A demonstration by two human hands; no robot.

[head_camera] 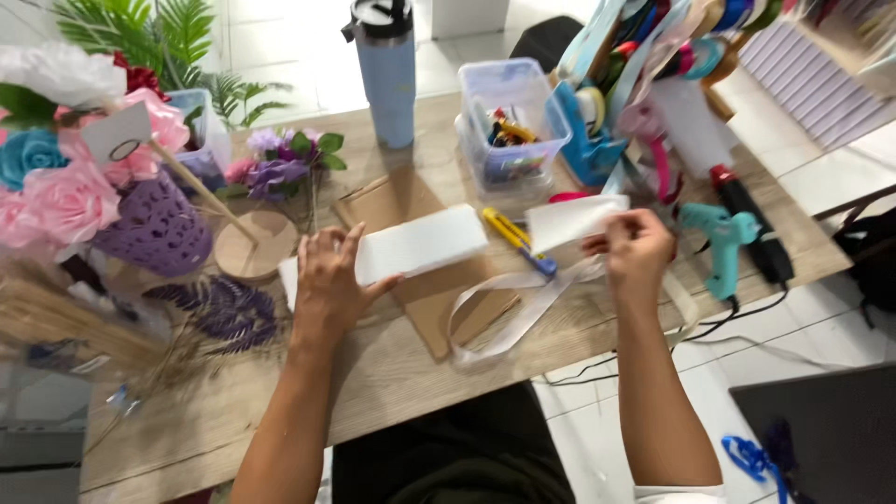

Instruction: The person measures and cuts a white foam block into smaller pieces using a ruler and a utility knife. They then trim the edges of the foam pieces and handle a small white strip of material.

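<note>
Foam block (420, 245) — white, flat — under spread left hand (329, 280); right hand (635, 247) pinches ribbon (523, 303).

Left hand (327, 280) presses flat on the foam block (415, 245), which lies on a cardboard sheet (439, 280) on the table (401, 373). Right hand (635, 250) is up beside it, pinching a smaller foam piece (571, 221). Between the hands sits a utility knife (518, 241), with a ribbon (523, 308) looping just in front. Beyond the hands: a tumbler (387, 70) and a plastic box (509, 117). Right of the right hand, a glue gun (723, 243). Left of the left hand, a flower basket (154, 229).
</note>
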